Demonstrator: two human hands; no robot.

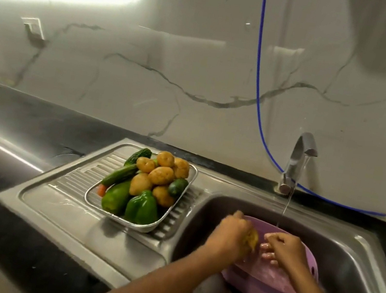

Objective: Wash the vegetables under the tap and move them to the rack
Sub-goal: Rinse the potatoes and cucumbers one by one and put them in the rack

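Potato held in left grip, fingers curled round it, over purple basin; right grip loosely open beside it; rack heaped with vegetables.

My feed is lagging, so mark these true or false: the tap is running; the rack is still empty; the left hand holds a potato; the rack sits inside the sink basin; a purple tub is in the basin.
1. The tap is running: true.
2. The rack is empty: false; it holds potatoes, cucumbers and a green bell pepper.
3. The left hand holds a potato: true.
4. The rack sits in the sink basin: false; it sits on the ribbed drainboard.
5. A purple tub is in the basin: true.
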